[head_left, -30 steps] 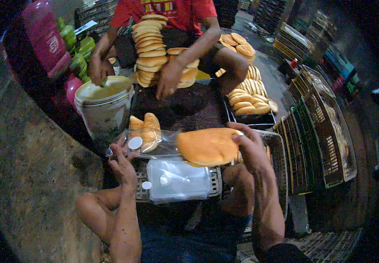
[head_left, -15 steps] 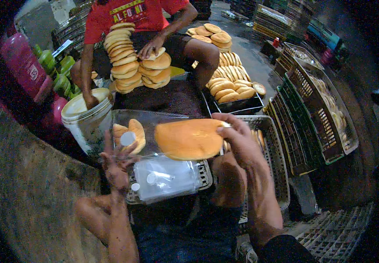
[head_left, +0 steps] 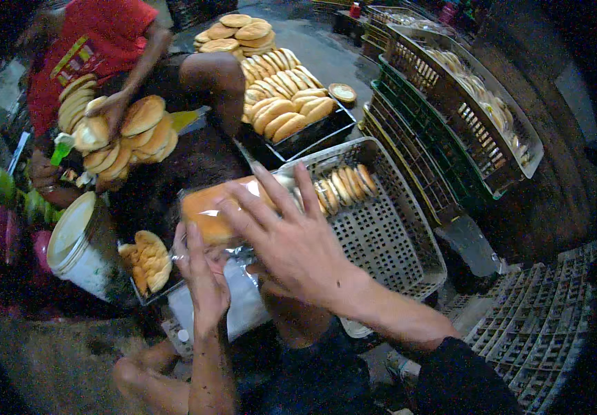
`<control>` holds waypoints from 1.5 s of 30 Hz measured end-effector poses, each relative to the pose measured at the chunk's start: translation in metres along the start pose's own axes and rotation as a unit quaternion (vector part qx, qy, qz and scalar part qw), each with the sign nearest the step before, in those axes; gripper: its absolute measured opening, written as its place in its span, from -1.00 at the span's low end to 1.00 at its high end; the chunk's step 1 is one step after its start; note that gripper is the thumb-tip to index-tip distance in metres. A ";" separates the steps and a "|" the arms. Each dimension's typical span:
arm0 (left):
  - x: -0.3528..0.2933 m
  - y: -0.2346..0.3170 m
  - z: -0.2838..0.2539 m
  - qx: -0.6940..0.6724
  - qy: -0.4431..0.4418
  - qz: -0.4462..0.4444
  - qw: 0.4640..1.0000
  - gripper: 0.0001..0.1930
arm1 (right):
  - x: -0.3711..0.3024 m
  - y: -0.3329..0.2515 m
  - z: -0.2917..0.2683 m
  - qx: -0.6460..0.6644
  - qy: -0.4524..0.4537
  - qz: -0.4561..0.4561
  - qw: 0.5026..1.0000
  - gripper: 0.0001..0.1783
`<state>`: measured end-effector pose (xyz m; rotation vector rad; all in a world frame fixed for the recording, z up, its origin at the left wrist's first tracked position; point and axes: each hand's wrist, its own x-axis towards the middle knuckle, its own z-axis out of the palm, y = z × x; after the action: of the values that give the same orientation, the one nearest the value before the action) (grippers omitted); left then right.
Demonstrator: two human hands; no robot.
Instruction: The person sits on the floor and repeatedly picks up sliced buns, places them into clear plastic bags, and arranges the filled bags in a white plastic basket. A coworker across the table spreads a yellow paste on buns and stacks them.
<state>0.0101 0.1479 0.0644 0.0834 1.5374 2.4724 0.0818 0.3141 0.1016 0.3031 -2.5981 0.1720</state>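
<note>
A flat golden bread bun [head_left: 205, 209] in a clear plastic bag is held over my lap. My left hand [head_left: 206, 280] grips its near left side, thumb and fingers around the bag. Across its right part lies my right hand [head_left: 291, 242], fingers stretched out and spread, hiding that end of the bun. Below my hands, partly covered, is a stack of clear plastic bags [head_left: 243, 301]. Torn bread pieces [head_left: 147, 263] sit in a small tray to the left of my left hand.
To the right stands a grey perforated crate [head_left: 409, 256] with a row of bagged buns [head_left: 345, 188]. Stacked crates [head_left: 443, 131] are beyond it. A black tray of buns [head_left: 291, 114] is ahead. A co-worker in a red shirt [head_left: 98, 41] handles buns near a white bucket [head_left: 80, 238].
The bun, bare-looking in my right hand before, is now inside the bag between both hands. My view has turned right. The co-worker's hand has left the bucket and holds a green-handled spreader.
</note>
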 end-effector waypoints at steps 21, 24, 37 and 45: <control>-0.063 0.057 -0.117 0.382 -0.044 0.013 0.923 -0.46 | 0.050 -0.071 0.028 0.451 -0.213 -0.020 0.866 -0.62; -0.080 0.048 -0.114 0.110 -0.037 -0.319 0.941 0.09 | 0.027 -0.100 0.025 0.635 -0.098 0.173 0.747 -0.81; -0.065 0.064 -0.267 -0.291 0.521 0.162 0.786 -0.43 | 0.071 -0.213 0.212 0.135 -0.031 0.250 0.958 -0.36; -0.054 0.032 -0.265 -0.071 0.452 0.194 0.868 -0.30 | 0.045 -0.148 0.053 0.442 -0.151 0.306 0.830 -0.60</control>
<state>0.0130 -0.1103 -0.0220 -1.0341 1.7358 3.1593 0.0550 0.1532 0.0879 -0.2427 -2.6388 1.6888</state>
